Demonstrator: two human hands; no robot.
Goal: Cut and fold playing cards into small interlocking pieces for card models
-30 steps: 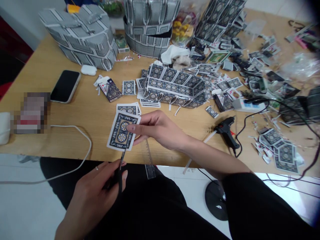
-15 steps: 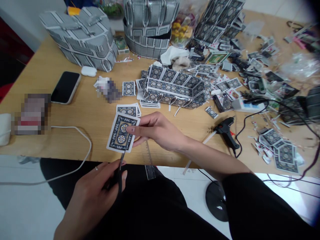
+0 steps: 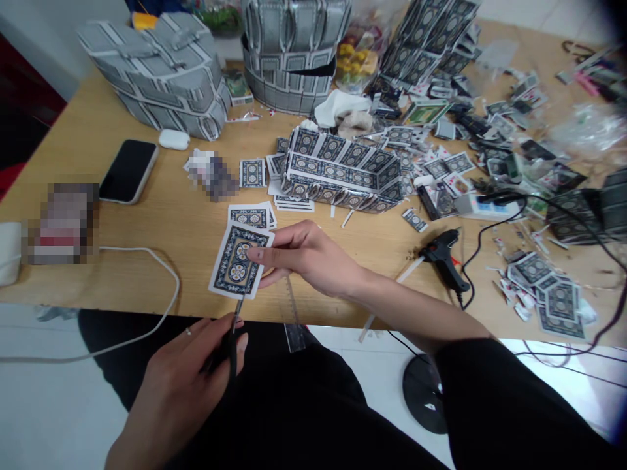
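Note:
My right hand [image 3: 304,258] pinches a playing card [image 3: 235,264] by its right side, patterned back up, above the near edge of the table. Below it, my left hand [image 3: 191,365] is closed around a pair of black-handled scissors [image 3: 234,352], whose blades point up and meet the card's lower edge. More cards [image 3: 249,215] lie on the wood just behind the held one. A clear ruler [image 3: 292,320] juts over the table edge under my right wrist. Beyond my hands stands an open box made of cards [image 3: 343,173].
A glue gun [image 3: 445,261] with its cord lies at right, near loose cards [image 3: 553,294]. Scraps and wrappers cover the right rear. A phone [image 3: 130,171] and white cable [image 3: 161,261] occupy the left. Woven grey bags [image 3: 157,78] stand at the back.

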